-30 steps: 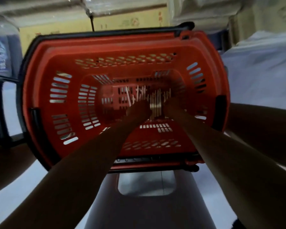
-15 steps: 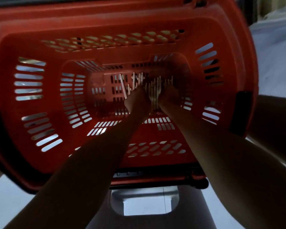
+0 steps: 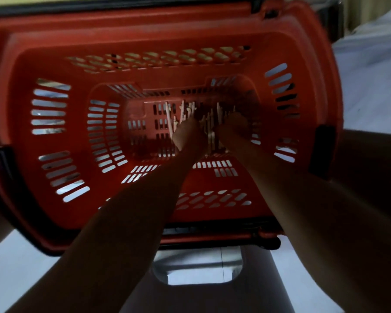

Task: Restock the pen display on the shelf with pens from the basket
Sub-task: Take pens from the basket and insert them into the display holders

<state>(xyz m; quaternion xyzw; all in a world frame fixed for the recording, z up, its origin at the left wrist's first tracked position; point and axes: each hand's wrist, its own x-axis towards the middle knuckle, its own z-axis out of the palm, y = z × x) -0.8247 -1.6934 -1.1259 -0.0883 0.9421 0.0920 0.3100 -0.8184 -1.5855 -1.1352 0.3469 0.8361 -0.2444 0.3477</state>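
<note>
A red plastic basket (image 3: 54, 53) with slotted walls fills the view. Several pale pens (image 3: 209, 128) lie in a loose pile on its bottom, with a few more pens (image 3: 169, 119) spread to the left. Both my arms reach deep into the basket. My left hand (image 3: 189, 135) rests on the left side of the pile and my right hand (image 3: 234, 125) on the right side, with pens showing between them. I see only the backs of both hands; the fingers are hidden among the pens. No shelf or pen display is in view.
The basket sits on a dark plastic stool (image 3: 269, 290) with a cut-out handle hole. Black handle mounts (image 3: 321, 150) sit on the basket's rim. Pale floor (image 3: 20, 267) lies to the left, and a white surface (image 3: 370, 75) to the right.
The view has closed in on the basket, which now fills the frame. Both hands stay on the pen pile and have shifted only slightly.
</note>
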